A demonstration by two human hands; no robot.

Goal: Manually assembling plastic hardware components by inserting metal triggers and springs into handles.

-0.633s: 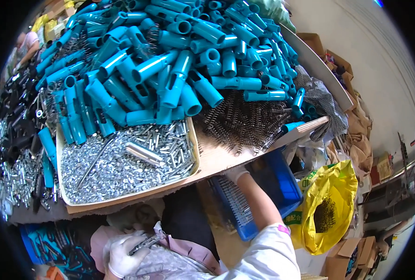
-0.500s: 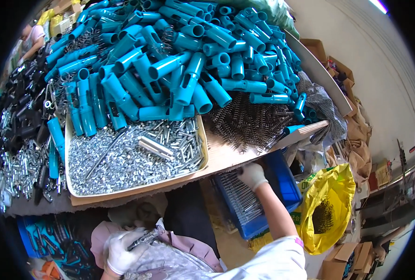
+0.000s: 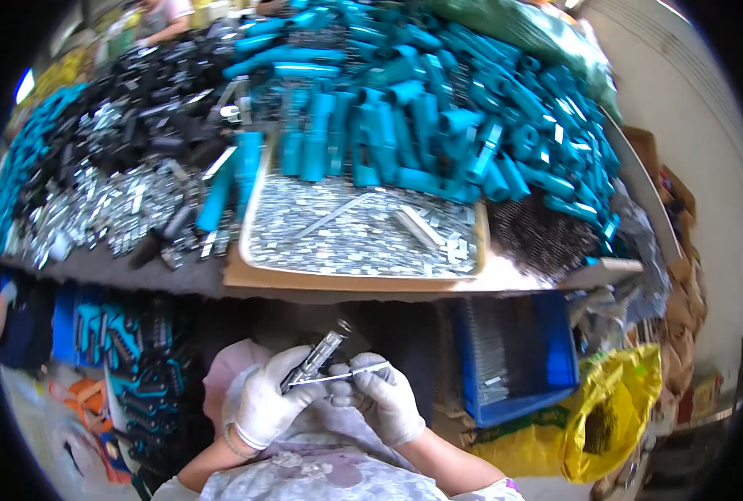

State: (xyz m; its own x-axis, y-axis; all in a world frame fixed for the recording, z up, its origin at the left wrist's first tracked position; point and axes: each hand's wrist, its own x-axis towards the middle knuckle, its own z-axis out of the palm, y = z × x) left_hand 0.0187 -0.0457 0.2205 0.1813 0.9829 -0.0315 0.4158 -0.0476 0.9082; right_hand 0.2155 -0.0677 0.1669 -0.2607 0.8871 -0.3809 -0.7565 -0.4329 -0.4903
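Both my hands wear white gloves and meet low in the view, over my lap. My left hand grips a short metal cylinder that points up and to the right. My right hand pinches a thin metal rod, whose left end touches the cylinder. Above them a wooden tray on the table holds small silver metal parts. Behind the tray lies a big heap of teal plastic tubes.
Black parts and loose silver pieces cover the table's left side. A patch of dark springs lies at the right. A blue crate stands under the table edge, a yellow bag beside it. Another person sits far back.
My right hand has come back from the blue crate to my lap and now holds a thin rod against the cylinder. The view has tilted down and left.
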